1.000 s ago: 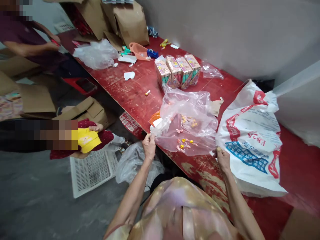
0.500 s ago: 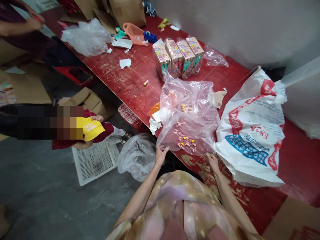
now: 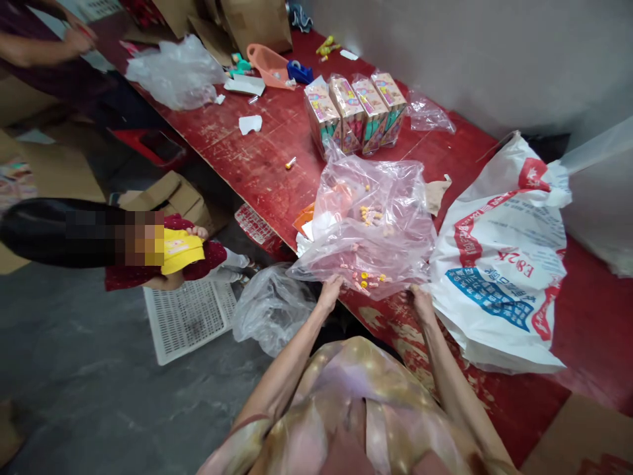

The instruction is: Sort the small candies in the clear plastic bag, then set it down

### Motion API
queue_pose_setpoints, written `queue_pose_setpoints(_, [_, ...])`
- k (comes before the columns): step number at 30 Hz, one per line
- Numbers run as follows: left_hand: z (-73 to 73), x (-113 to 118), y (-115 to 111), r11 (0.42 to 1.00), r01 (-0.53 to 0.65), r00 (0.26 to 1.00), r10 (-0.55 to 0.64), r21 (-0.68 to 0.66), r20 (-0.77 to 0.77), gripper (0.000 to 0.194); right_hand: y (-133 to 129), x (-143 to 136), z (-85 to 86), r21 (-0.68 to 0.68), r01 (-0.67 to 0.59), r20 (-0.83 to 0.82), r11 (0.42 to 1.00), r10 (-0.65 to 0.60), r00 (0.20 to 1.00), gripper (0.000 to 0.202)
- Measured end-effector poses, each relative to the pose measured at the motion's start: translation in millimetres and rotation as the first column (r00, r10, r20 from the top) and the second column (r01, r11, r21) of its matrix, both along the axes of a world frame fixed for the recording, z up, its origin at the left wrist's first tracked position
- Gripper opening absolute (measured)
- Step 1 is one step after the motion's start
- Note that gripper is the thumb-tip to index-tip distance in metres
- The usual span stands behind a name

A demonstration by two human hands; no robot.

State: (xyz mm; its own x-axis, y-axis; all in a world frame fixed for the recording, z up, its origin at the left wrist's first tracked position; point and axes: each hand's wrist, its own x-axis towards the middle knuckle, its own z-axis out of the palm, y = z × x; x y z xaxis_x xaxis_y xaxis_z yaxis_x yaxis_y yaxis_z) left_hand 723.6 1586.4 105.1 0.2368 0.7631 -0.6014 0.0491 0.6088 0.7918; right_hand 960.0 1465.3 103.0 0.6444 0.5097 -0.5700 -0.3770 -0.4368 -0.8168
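A clear plastic bag lies crumpled on the red table, with several small pink and yellow pieces inside near its front edge. My left hand grips the bag's near edge on the left. On the right of that same edge, my right hand pinches the plastic. Both hands sit at the table's front edge.
A large white printed sack lies right of the bag. Several colourful boxes stand behind it. Another clear bag and a white grid tray are on the floor. A child is at left; another person's hand is at top left.
My hands let go of the bag's raised edge, dropped to the table front, then took hold of the near edge again closer together. The bag flattened.
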Motion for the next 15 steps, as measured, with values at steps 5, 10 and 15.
queue_pose_setpoints(5, [34.2, -2.5, 30.4, 0.981, -0.078, 0.995, 0.067, 0.175, 0.069, 0.024, 30.7, 22.6, 32.5, 0.145, 0.035, 0.088, 0.989, -0.048, 0.995, 0.041])
queue_pose_setpoints(10, [51.2, -7.8, 40.2, 0.943, -0.092, 0.996, 0.083, 0.32, 0.043, 0.022, 56.7, 33.3, 46.3, 0.144, -0.036, 0.175, 0.989, 0.01, 0.985, 0.038])
queue_pose_setpoints(15, [59.1, -9.1, 33.6, 0.909, -0.049, 0.998, 0.058, 0.414, -0.009, 0.026, 77.5, 41.9, 68.0, 0.19, -0.103, 0.276, 0.976, 0.048, 0.96, 0.044])
